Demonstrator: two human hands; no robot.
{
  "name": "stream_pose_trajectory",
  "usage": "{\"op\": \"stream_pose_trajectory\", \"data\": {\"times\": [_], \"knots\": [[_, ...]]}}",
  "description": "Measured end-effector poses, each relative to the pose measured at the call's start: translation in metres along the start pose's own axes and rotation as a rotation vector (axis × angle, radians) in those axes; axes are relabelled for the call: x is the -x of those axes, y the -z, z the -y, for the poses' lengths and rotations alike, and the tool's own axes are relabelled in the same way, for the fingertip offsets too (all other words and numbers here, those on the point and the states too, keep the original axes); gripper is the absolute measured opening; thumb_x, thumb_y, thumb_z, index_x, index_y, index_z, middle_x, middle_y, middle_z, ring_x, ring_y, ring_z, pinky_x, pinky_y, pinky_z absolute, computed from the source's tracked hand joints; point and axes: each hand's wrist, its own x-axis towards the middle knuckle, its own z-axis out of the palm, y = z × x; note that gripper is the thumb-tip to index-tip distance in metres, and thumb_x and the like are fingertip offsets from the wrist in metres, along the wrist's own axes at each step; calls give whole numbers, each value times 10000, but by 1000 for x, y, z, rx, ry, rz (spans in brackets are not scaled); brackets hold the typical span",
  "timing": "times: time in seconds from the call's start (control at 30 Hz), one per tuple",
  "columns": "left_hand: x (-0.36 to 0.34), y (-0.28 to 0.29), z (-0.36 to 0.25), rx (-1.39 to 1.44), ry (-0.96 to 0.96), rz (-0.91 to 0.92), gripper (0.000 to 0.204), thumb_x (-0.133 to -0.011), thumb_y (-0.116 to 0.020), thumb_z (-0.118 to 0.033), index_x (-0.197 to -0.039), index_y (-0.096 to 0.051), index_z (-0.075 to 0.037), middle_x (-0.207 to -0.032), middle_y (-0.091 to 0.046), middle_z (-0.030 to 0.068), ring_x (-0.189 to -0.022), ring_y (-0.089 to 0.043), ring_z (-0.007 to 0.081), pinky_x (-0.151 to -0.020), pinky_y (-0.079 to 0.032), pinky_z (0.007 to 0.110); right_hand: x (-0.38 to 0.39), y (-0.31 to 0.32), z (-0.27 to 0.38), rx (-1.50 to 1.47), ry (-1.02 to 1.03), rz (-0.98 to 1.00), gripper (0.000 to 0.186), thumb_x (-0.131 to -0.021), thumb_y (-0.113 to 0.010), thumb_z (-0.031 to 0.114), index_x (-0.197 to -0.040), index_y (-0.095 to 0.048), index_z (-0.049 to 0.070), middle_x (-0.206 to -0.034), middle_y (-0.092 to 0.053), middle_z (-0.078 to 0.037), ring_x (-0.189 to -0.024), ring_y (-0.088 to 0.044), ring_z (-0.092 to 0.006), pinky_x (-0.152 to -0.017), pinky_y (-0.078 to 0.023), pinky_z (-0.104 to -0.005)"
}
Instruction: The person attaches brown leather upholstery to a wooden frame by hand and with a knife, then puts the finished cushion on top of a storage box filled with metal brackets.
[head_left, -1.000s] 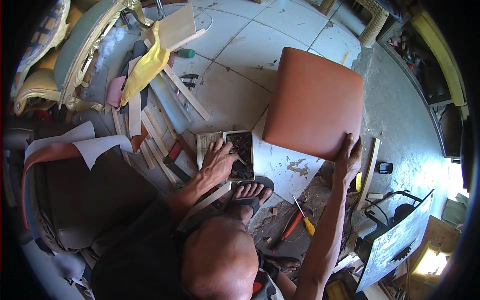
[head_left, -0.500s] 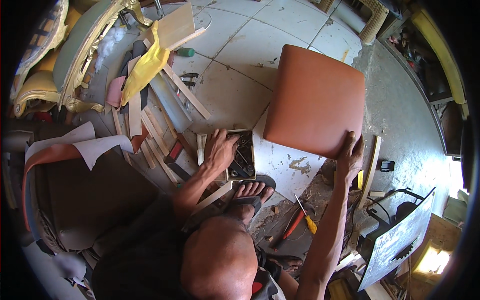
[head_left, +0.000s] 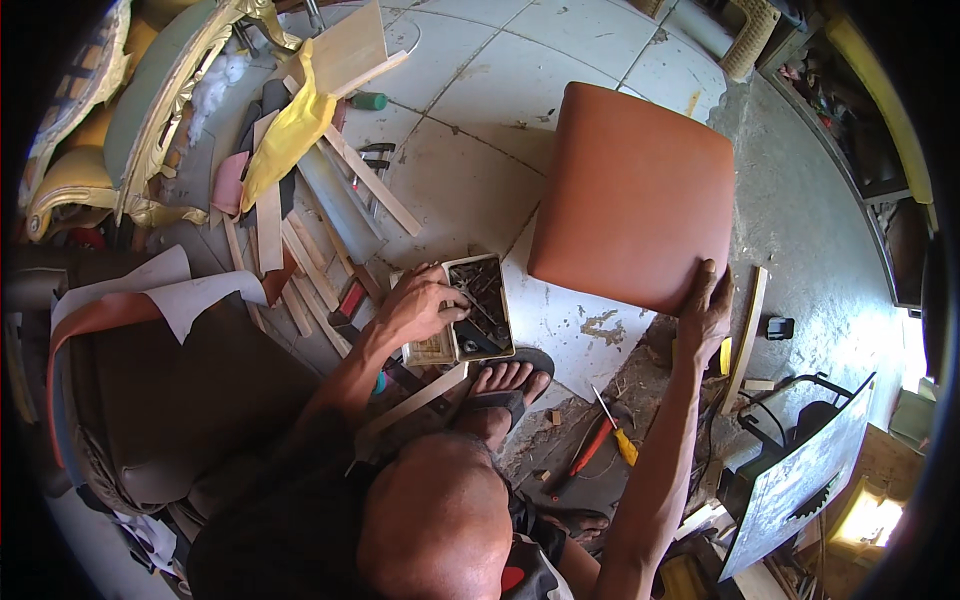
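A square, padded seat (head_left: 640, 200) covered in orange-brown leather-like material stands out in front of me, tilted toward the right. My right hand (head_left: 706, 305) grips its near right corner, thumb on the top face. Left of the seat, an open box (head_left: 511, 330) with pale walls rests on the floor by my sandalled foot (head_left: 505, 385). Small dark metal parts (head_left: 483, 300) fill its right compartment. My left hand (head_left: 425, 303) is over the box's left part, fingertips drawn together at the divider; whatever they may pinch is too small to make out.
Wooden strips (head_left: 310, 265) and a yellow cloth (head_left: 290, 130) lie at the left, near a gilded chair (head_left: 150, 130). A red-handled tool (head_left: 592, 447) and a yellow-handled screwdriver (head_left: 625, 445) are on the floor. At right stands a saw table (head_left: 800, 490) with its toothed blade showing.
My left hand has drawn back leftward from the metal parts, uncovering more of the compartment. The seat has shifted very slightly, with my right hand still on its corner.
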Motion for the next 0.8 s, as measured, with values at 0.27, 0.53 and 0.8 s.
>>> {"op": "stream_pose_trajectory", "data": {"times": [0.27, 0.53, 0.8], "knots": [[-26, -44, 7, -122, 83, -278, 146, -832, -735, -117, -959, -804, -94, -930, -645, 161, -987, -642, 341, -890, -485, 473, 1, 0, 5, -13, 12, 2, 680, -1038, -552, 549, -1409, -574, -20, -1302, -653, -300, -1218, -634, -441, -1031, -486, -477], [-22, -41, 11, 169, -16, -319, 93, -836, -778, -122, -916, -764, -78, -949, -694, 161, -936, -675, 330, -859, -519, 436, -2, 0, -2, 12, -9, 1, 676, -1033, -562, 545, -1407, -580, -17, -1323, -645, -296, -1227, -628, -444, -1039, -484, -474], [-11, -24, 6, 1110, 340, -168, 208, -977, -735, -240, -1025, -731, -38, -846, -668, -29, -738, -562, 72, -727, -470, 251, 0, 2, 4, 12, -32, 2, 698, -1029, -558, 559, -1412, -576, -24, -1350, -630, -295, -1261, -606, -441, -1067, -463, -472]]}}
